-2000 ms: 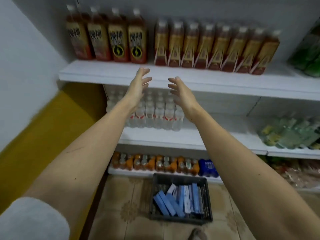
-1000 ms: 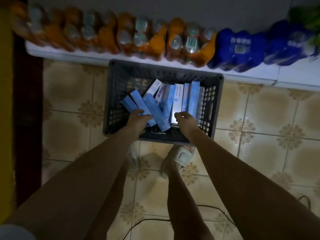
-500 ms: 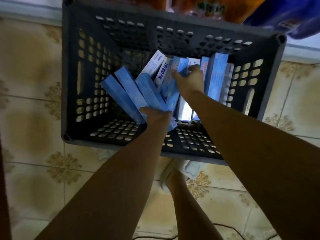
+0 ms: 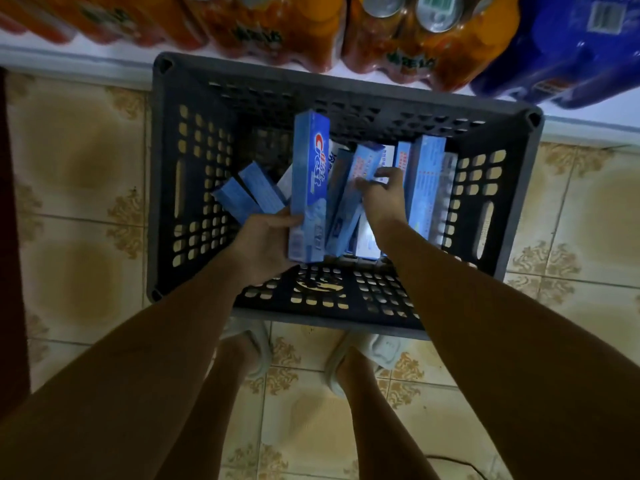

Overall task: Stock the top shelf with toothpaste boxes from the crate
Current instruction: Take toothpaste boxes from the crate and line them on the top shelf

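Observation:
A dark grey perforated crate (image 4: 166,188) stands on the tiled floor below me, with several blue toothpaste boxes (image 4: 426,188) leaning inside it. My left hand (image 4: 263,240) grips the lower end of one blue Crest box (image 4: 308,181), lifted upright above the others. Further right, my right hand (image 4: 384,195) reaches into the crate, its fingers curled round the top of a second blue box (image 4: 346,216) that leans among the rest. The top shelf is out of view.
The bottom shelf edge (image 4: 69,53) runs along the top of the view, carrying wrapped orange drink packs (image 4: 391,39) and a blue pack (image 4: 568,46). My legs and light slippers (image 4: 384,351) stand just in front of the crate. Patterned floor tiles lie on both sides.
I bent from the shelves down to the crate. My left hand has pulled one blue box up out of the pile, and my right hand has closed on another.

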